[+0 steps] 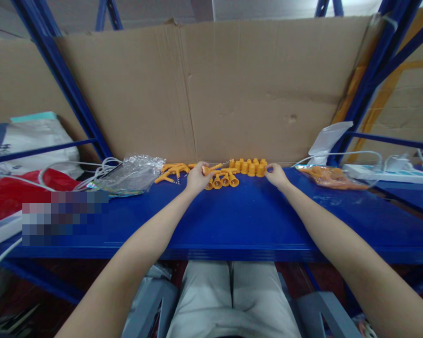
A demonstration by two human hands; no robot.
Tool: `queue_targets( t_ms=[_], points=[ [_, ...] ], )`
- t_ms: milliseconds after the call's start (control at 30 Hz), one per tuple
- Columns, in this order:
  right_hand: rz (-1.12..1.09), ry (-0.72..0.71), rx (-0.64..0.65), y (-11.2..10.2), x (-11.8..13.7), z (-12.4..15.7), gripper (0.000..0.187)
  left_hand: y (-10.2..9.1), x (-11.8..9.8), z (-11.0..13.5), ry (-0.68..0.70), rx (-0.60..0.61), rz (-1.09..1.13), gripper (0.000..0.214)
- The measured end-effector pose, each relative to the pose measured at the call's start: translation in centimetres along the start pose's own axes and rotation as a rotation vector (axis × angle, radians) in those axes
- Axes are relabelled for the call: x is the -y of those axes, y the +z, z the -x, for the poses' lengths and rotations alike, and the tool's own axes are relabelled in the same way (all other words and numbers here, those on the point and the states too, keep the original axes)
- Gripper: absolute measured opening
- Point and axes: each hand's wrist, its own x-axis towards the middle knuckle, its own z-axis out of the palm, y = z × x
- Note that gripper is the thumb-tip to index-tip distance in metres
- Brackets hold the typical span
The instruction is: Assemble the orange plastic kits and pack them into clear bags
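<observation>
My left hand [196,179] is closed around a small orange corkscrew-like part [215,167] whose metal spiral points right. My right hand [276,174] reaches a cluster of small orange caps [248,166] at the back of the blue shelf [232,220], fingers pinched on one of them. Between the hands lies a row of orange bell-shaped pieces [224,179]. A pile of orange winged handles [172,171] lies to the left of my left hand.
A crumpled clear plastic bag [132,174] lies left of the parts. A bag of orange parts [329,177] and a white power strip [387,174] sit right. Cardboard [211,89] backs the shelf. Blue rack posts [63,84] flank it; red bag [28,192] far left.
</observation>
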Motion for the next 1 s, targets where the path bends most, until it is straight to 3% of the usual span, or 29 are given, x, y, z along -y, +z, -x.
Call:
queue_targets(
  t_ms=[233,567,700,867,1000],
  points=[
    [0.165,-0.110,0.161,1.1,0.1,0.7,0.031,0.7,0.5,-0.1,-0.025,0.018,0.094,0.023],
    [0.419,-0.010,0.352,1.0,1.9,2.1,0.051,0.1,-0.1,0.4,0.067,0.048,-0.012,0.025],
    [0.416,-0.048,0.305,1.1,1.7,2.2,0.049,0.0,-0.2,0.4,0.121,0.043,-0.053,0.025],
    [0.346,-0.192,0.133,0.6,2.0,2.4,0.036,-0.2,0.0,0.2,0.082,0.041,-0.077,0.027],
    [0.291,-0.251,0.070,-0.1,3.1,2.7,0.025,-0.3,0.1,0.1,0.082,0.045,-0.081,0.028]
  ],
)
